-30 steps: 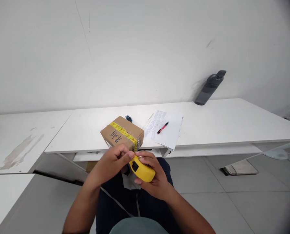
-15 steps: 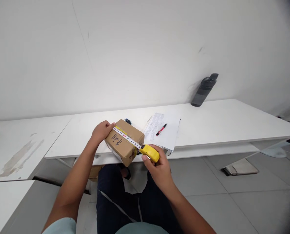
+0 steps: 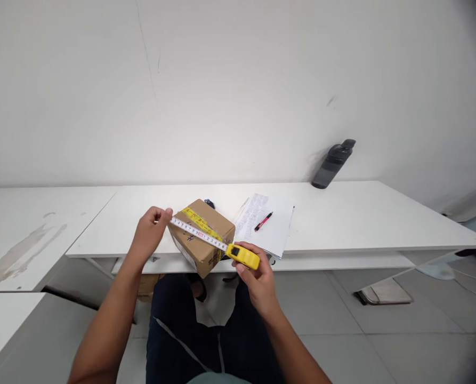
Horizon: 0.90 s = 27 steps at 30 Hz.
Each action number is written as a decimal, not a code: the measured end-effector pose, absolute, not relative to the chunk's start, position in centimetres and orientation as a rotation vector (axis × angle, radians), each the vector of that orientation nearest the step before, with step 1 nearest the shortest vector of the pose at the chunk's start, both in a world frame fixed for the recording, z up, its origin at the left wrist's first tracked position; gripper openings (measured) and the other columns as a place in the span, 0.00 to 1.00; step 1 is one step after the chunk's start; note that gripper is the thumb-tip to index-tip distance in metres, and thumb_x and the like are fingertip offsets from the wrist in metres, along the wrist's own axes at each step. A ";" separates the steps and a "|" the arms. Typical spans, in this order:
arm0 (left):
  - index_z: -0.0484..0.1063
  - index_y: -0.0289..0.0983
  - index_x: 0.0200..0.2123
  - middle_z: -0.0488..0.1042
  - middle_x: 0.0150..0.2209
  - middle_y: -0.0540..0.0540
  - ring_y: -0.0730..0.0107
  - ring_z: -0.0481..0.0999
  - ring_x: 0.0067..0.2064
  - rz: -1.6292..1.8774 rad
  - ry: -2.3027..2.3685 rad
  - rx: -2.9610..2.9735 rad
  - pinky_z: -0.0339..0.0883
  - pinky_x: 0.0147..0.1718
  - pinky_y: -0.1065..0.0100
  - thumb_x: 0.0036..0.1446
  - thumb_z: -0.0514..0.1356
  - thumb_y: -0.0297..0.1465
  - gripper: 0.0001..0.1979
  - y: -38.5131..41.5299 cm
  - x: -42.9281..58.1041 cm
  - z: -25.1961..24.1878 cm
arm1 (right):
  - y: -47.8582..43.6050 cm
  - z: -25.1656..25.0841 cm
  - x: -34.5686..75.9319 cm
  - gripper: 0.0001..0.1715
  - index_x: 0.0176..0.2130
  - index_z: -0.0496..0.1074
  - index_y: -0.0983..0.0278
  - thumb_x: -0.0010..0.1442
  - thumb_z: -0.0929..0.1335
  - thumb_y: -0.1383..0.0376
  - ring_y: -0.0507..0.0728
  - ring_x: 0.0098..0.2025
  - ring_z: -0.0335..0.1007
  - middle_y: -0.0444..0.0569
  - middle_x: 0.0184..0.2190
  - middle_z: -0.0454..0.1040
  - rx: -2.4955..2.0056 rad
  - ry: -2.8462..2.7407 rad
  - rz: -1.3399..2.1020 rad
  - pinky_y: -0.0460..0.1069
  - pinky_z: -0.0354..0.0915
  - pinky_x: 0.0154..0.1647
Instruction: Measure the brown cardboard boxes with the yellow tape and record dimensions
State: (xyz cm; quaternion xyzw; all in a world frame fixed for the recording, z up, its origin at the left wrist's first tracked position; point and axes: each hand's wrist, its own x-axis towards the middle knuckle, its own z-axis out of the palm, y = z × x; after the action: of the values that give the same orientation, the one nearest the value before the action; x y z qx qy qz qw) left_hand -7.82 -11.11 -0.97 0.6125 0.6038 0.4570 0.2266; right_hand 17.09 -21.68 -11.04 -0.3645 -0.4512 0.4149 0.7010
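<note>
A yellow tape measure [image 3: 243,256] is in my right hand [image 3: 258,278], its fingers closed around the case. The white blade runs left above a brown cardboard box [image 3: 200,253], and my left hand [image 3: 152,226] pinches its far end. Yellow printed tape [image 3: 201,223] crosses the top of the box, which also carries dark handwriting partly covered by the blade. The box sits at the front edge of the white desk [image 3: 333,224], its near corner sticking out past the edge.
Right of the box lie sheets of paper [image 3: 280,234] with a red and black pen [image 3: 264,221] on top. A small dark object [image 3: 209,204] is behind the box. A dark bottle [image 3: 331,166] stands near the wall. Below the desktop runs a shelf [image 3: 341,261].
My left hand has moved left off the box corner with the blade end. The blade now sits nearer me, away from the yellow tape strip. The view has shifted slightly.
</note>
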 end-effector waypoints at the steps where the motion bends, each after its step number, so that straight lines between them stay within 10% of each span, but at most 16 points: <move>1: 0.69 0.39 0.35 0.73 0.37 0.46 0.62 0.73 0.42 1.308 1.642 1.654 0.67 0.43 0.63 0.59 0.58 0.52 0.21 -11.7 -7.7 -1.9 | -21.6 -11.3 17.2 0.24 0.49 0.71 0.58 0.55 0.76 0.57 0.57 0.42 0.75 0.52 0.51 0.76 -0.771 -0.949 0.893 0.51 0.72 0.39; 8: 0.51 0.42 0.65 0.51 0.71 0.34 0.51 0.52 0.72 1.463 1.479 1.178 0.53 0.67 0.54 0.51 0.67 0.51 0.45 -13.1 -3.9 -9.0 | -15.8 -9.6 17.5 0.27 0.46 0.67 0.59 0.53 0.76 0.52 0.52 0.35 0.77 0.45 0.42 0.77 -0.646 -0.485 0.779 0.53 0.74 0.42; 16: 0.32 0.47 0.74 0.52 0.72 0.34 0.51 0.63 0.68 1.548 1.318 1.249 0.64 0.61 0.51 0.59 0.63 0.47 0.51 -17.1 -1.1 -10.6 | -11.3 -9.0 15.9 0.30 0.46 0.65 0.58 0.54 0.74 0.44 0.55 0.40 0.77 0.44 0.40 0.76 -0.802 -0.590 1.052 0.52 0.74 0.43; 23: 0.35 0.46 0.75 0.30 0.76 0.35 0.34 0.33 0.74 1.662 1.417 2.764 0.36 0.65 0.29 0.56 0.65 0.35 0.52 -16.7 -3.5 -10.1 | -9.7 -10.4 19.1 0.27 0.45 0.70 0.59 0.52 0.75 0.48 0.55 0.39 0.70 0.43 0.37 0.73 -1.042 -1.331 1.000 0.52 0.72 0.43; 27: 0.30 0.38 0.74 0.29 0.75 0.27 0.36 0.35 0.75 1.679 1.507 2.828 0.46 0.65 0.32 0.58 0.64 0.32 0.53 -15.2 -4.5 -12.6 | -8.9 -12.2 18.5 0.29 0.45 0.69 0.60 0.53 0.74 0.46 0.57 0.40 0.73 0.45 0.39 0.74 -1.049 -1.209 1.049 0.55 0.75 0.40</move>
State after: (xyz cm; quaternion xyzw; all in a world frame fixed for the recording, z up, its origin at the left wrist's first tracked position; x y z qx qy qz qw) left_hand -4.52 -15.16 -12.64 0.7596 0.4049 0.4510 -0.2360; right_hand 18.52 -8.88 -12.17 -0.4478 -0.5165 0.4482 0.5761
